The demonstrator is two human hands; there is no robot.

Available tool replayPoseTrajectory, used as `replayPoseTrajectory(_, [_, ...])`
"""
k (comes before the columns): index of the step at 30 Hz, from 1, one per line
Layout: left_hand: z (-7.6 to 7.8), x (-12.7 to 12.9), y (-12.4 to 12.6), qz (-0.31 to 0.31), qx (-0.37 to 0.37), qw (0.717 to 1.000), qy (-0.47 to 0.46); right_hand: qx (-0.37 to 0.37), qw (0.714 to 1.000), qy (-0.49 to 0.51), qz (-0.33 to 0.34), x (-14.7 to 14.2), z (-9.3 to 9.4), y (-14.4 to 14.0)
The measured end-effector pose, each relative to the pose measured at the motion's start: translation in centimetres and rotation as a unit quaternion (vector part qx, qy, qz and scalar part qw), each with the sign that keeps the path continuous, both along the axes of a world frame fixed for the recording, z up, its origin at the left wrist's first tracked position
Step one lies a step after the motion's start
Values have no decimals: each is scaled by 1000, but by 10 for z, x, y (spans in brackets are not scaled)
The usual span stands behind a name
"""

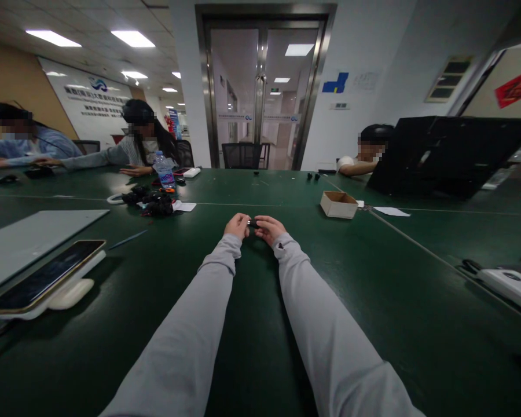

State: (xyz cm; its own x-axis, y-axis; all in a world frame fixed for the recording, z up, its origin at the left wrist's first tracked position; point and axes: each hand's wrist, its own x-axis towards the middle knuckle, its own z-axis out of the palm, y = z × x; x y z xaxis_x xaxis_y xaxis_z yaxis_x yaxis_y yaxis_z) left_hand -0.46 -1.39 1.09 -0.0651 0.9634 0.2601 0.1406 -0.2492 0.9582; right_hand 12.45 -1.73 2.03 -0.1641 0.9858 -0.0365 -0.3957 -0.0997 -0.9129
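My left hand (237, 225) and my right hand (268, 227) meet over the dark green table (373, 301), both arms stretched forward in grey sleeves. Between the fingertips of both hands sits a small black part (253, 223); its shape is too small to make out. A small open cardboard box (338, 204) stands to the right of my hands. A pile of small black parts (154, 204) lies to the left and farther back.
A phone (43, 277) rests on a white stand at the near left, beside a grey board (30, 237). A water bottle (164, 169) stands near two seated people at the far left. Another person sits behind a black laptop (443, 153) at the right. White devices (510, 286) lie at the right edge.
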Motion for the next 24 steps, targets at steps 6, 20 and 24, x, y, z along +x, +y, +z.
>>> replayPoseTrajectory(6, [6,7,-6,42,-18,993,-105,-5,999,27,19,-3,-2,-6])
replayPoseTrajectory(20, [15,-68,-78,-57,-117,989,75,63,978,-129,150,3,-7,-74])
replayPoseTrajectory(24, [26,-122,-123,-64,-223,970,68,78,954,-197,211,39,7,-128])
